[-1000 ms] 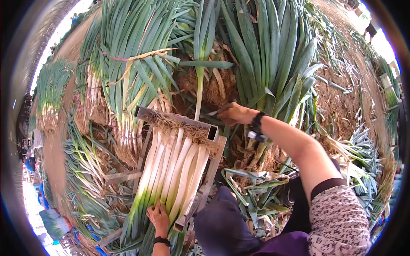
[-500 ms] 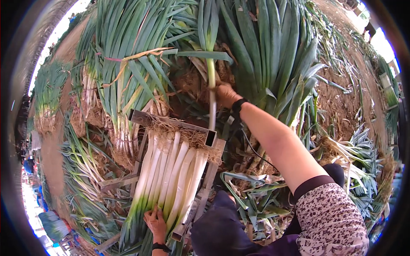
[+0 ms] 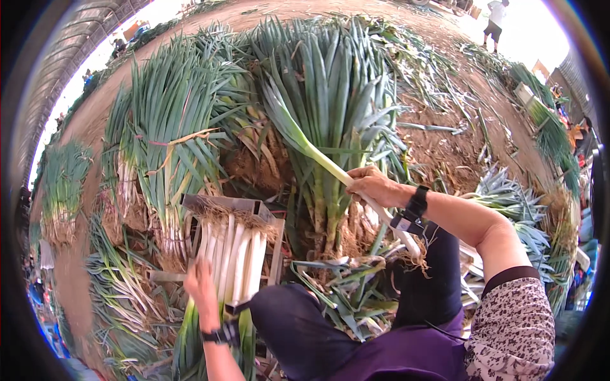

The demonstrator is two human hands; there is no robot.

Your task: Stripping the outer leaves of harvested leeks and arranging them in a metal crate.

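Observation:
A single leek (image 3: 330, 166) slants across the middle, green leaves toward the upper left and roots (image 3: 416, 254) at lower right near my knee. My right hand (image 3: 376, 188) is closed round its pale stem. A row of trimmed-looking white leeks (image 3: 232, 257) lies side by side in a metal rack (image 3: 232, 204), their roots against its crossbar and their green ends toward me. My left hand (image 3: 201, 287) rests at the left edge of this row, fingers stretched out and slightly blurred, gripping nothing visible.
Tied leek bundles (image 3: 168, 127) stand at left, and a large upright leek clump (image 3: 324, 95) rises ahead. Loose leeks (image 3: 127, 286) lie left of the rack. Cut leaves (image 3: 356, 292) litter the ground by my knees. Far off at upper right stands a person (image 3: 495, 25).
My right hand has brought the leek from behind the rack toward me and right, tilting it from upright. My left hand has slid up along the row. The view has shifted to show more background.

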